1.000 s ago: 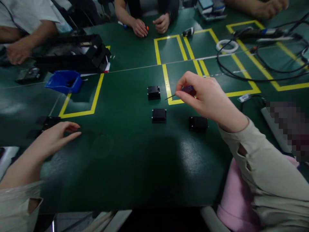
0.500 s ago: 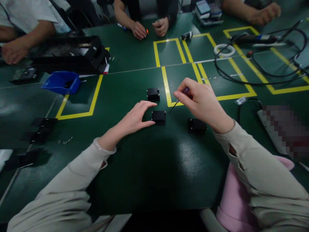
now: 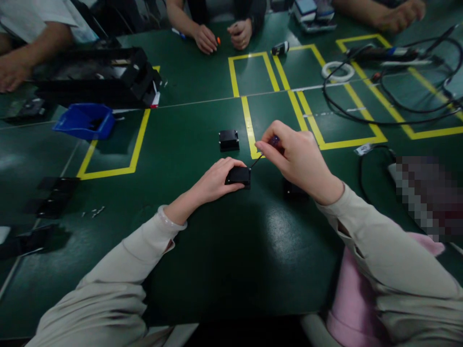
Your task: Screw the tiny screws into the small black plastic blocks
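Note:
My left hand is closed around a small black box that lies on the green table, thumb at its near side and fingers at its far side. In my right hand is a screwdriver, pinched by its dark handle. Its thin shaft slants down to the box's far right corner, where a small screw shows. A second black box with screws at its corners sits just beyond. Partly behind my right hand lies a third black box.
At left stand a blue bin and a long black tray; loose screws and black parts lie nearer. A white ring and black cable occupy the right. Another person's hands rest across the table.
My left hand has moved right and closed on the near box. The screwdriver in my right hand has moved slightly left, its tip now at the box's corner.

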Action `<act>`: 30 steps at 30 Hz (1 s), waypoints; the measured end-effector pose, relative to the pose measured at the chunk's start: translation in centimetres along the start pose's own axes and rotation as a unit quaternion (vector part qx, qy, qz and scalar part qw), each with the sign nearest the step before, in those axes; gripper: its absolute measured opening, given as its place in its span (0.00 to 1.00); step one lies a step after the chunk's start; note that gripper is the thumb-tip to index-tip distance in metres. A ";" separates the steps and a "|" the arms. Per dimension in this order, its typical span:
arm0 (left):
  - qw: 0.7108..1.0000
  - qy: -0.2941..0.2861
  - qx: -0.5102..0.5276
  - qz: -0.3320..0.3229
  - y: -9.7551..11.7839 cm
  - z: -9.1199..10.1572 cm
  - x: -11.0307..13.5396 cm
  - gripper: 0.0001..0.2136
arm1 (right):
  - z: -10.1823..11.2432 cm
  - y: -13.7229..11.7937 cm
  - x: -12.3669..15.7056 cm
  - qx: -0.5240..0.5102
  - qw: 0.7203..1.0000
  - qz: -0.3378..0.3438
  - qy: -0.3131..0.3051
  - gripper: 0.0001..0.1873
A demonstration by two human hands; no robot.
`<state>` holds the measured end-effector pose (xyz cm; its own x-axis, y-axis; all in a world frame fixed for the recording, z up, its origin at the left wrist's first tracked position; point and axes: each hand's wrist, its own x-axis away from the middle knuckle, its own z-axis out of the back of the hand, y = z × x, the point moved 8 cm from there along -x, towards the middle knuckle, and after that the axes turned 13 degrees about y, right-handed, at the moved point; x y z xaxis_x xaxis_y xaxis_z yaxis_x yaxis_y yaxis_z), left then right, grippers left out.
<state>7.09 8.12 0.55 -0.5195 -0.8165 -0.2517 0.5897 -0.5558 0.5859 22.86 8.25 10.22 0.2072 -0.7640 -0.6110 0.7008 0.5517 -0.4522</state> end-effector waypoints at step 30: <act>1.000 0.003 0.012 -0.001 0.5 -0.2 0.1 0.18 | -0.4 -0.6 0.2 0.039 0.999 0.012 -0.023 0.09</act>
<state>7.49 7.75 0.64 -0.5174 -0.8163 -0.2569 0.5738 -0.5537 0.6035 22.22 7.86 10.14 0.2541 -0.7668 -0.5895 0.7465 0.5430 -0.3846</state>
